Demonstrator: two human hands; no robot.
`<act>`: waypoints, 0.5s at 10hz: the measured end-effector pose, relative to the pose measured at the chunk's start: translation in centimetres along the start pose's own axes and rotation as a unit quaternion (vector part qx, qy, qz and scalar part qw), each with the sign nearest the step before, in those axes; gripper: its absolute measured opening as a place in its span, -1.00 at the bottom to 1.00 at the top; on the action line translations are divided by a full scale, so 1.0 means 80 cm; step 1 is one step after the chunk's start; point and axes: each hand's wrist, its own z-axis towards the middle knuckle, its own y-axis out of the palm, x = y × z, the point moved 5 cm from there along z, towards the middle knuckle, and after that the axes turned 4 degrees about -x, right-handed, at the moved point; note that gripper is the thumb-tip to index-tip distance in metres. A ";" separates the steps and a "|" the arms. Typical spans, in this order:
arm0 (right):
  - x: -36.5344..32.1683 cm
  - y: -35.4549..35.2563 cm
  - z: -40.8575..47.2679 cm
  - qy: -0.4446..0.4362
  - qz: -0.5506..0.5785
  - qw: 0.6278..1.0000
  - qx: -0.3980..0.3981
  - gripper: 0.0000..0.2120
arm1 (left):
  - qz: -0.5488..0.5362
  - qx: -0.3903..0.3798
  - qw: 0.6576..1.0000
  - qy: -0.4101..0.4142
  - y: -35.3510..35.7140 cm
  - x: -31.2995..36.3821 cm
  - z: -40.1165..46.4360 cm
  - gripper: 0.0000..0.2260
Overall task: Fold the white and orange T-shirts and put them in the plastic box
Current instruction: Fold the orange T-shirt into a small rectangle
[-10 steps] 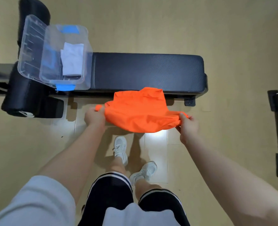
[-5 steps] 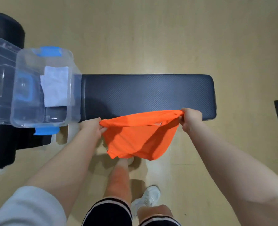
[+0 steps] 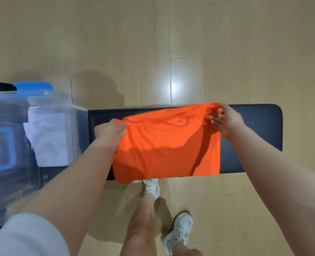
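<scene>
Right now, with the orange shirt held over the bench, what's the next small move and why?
Probably lower the orange T-shirt flat onto the bench and let go. The left hand and right hand hold its far corners, and it already drapes across the pad, so it can be folded there.

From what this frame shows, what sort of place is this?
Probably a home or small gym room: a black padded bench stands on a pale wood-plank floor, doubling as a folding surface for the orange T-shirt.

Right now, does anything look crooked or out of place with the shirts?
Nothing serious. The orange T-shirt lies slightly askew on the black padded bench, its near left corner hanging over the edge. The folded white T-shirt sits in the clear plastic box.
</scene>
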 end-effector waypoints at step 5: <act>-0.010 0.002 0.015 -0.312 -0.551 0.771 -0.074 -0.34 | 0.522 -0.130 0.769 0.345 0.092 -0.014 -0.002 -0.75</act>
